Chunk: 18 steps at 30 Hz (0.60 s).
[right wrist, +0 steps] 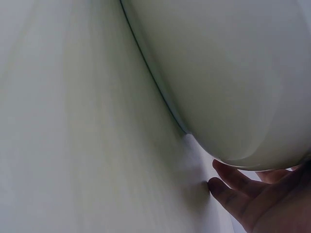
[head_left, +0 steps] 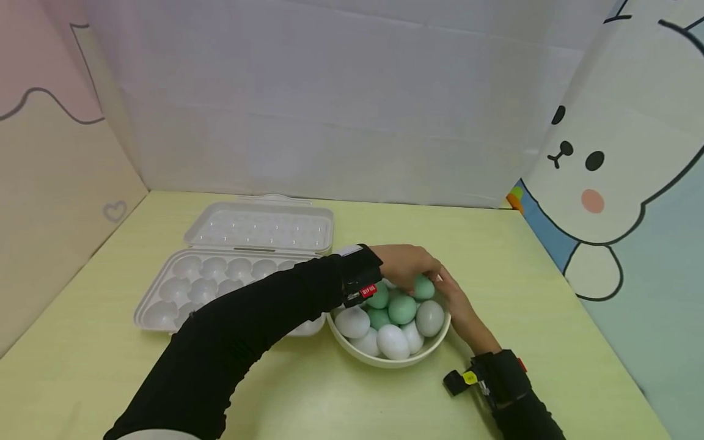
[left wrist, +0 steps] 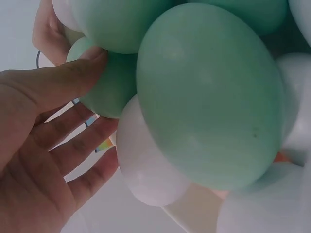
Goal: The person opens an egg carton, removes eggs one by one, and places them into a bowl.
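Observation:
A pale bowl (head_left: 370,358) holds several white and green eggs. My left hand (head_left: 406,264) reaches over it from the left and pinches a green egg (head_left: 423,287) at the far right. In the left wrist view the thumb (left wrist: 80,73) lies on that green egg (left wrist: 109,92), with fingers partly hidden behind it. A larger-looking green egg (left wrist: 209,97) fills the middle of that view. My right hand (head_left: 461,305) lies along the bowl's right side. The right wrist view has its fingertips (right wrist: 221,189) beside the bowl's outer wall (right wrist: 233,82); its thumb is hidden there.
Left of the bowl lies an egg carton (head_left: 144,305) with its lid (head_left: 258,225) folded back; the left sleeve (head_left: 242,330) covers part of its cups. Printed panels (head_left: 55,201) and a white sheet (head_left: 330,122) wall off the pale yellow table (head_left: 308,403).

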Each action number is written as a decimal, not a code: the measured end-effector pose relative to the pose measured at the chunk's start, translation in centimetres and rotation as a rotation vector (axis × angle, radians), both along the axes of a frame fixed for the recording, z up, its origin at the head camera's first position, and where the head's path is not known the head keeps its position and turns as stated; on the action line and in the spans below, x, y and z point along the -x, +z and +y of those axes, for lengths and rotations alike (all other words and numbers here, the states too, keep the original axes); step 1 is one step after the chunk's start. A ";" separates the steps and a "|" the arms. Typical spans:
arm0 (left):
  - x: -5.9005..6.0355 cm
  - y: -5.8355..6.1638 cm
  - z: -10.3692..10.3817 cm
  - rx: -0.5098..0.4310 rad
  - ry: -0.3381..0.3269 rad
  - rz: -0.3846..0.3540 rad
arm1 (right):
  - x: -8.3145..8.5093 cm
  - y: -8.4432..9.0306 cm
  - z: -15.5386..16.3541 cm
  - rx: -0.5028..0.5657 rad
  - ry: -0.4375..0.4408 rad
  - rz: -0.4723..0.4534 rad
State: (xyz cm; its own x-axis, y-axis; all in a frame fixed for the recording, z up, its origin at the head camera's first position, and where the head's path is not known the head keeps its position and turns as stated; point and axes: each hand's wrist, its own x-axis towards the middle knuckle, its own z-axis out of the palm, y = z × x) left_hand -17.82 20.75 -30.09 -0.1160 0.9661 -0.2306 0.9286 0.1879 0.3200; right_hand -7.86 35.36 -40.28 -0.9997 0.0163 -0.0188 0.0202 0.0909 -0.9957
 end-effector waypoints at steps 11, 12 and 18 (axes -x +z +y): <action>0.0 0.6 -1.5 0.024 0.028 0.042 | 0.0 -0.5 0.0 0.000 -0.011 0.003; -0.1 0.9 -2.0 0.016 0.029 0.052 | 0.0 -0.6 0.1 -0.002 -0.012 0.003; 0.4 2.6 -6.9 -0.136 0.119 0.097 | 0.1 -0.8 1.0 -0.033 0.029 0.089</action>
